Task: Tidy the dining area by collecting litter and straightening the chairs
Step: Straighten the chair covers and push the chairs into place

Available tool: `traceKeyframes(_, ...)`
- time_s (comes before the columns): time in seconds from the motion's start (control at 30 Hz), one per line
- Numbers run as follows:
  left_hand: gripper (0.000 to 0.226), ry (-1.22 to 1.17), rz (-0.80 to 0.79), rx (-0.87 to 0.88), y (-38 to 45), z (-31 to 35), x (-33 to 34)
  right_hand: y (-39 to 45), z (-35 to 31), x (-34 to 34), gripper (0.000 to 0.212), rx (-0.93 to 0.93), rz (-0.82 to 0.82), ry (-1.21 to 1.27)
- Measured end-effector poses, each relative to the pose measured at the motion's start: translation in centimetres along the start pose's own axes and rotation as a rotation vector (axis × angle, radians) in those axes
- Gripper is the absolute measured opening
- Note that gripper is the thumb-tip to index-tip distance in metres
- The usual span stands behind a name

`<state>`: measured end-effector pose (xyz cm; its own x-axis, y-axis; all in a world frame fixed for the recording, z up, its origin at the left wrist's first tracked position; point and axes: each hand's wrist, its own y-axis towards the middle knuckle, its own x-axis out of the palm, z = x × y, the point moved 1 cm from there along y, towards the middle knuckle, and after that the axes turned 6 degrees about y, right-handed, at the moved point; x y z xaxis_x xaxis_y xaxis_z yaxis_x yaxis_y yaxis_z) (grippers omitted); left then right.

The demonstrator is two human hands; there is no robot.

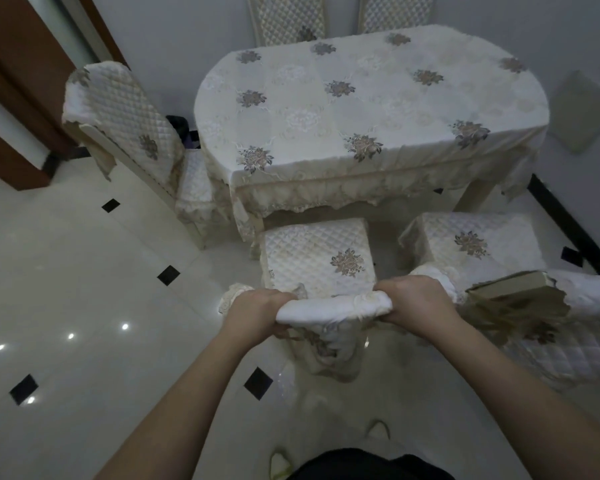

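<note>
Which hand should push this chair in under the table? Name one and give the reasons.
Neither alone. The left hand and right hand both grip the top of the chair back, one at each end. Pushing with both keeps the chair square to the table.

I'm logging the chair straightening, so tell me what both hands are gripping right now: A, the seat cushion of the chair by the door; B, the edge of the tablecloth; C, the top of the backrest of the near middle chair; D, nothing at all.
C: the left hand and right hand are both closed on the cloth-covered top of the near middle chair.
</note>
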<state>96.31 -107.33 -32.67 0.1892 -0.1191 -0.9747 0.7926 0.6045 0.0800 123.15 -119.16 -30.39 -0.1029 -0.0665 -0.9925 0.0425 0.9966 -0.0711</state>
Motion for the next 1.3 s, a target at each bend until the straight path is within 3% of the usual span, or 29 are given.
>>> traceKeyframes(0.33,0.023,0.027,0.013,-0.046,5.1,3.9,2.1,2.9,7.8,-1.1,0.043,-0.026,-0.024,0.008)
traceKeyframes(0.67,0.035,0.042,-0.041,-0.012,8.6,7.1,3.8,3.8,12.8,-0.9,0.026,-0.023,-0.057,0.093)
traceKeyframes(0.9,0.021,0.064,0.094,0.1,7.0,8.1,4.3,1.0,12.9,1.0,0.028,-0.018,-0.055,0.076)
traceKeyframes(1.2,0.032,0.171,0.01,0.036,8.8,4.9,2.4,3.5,11.2,-0.7,0.031,-0.015,-0.017,0.095)
traceKeyframes(1.3,0.031,0.213,-0.051,-0.076,9.4,2.4,1.7,5.4,9.6,-0.6,0.034,-0.045,-0.007,0.118)
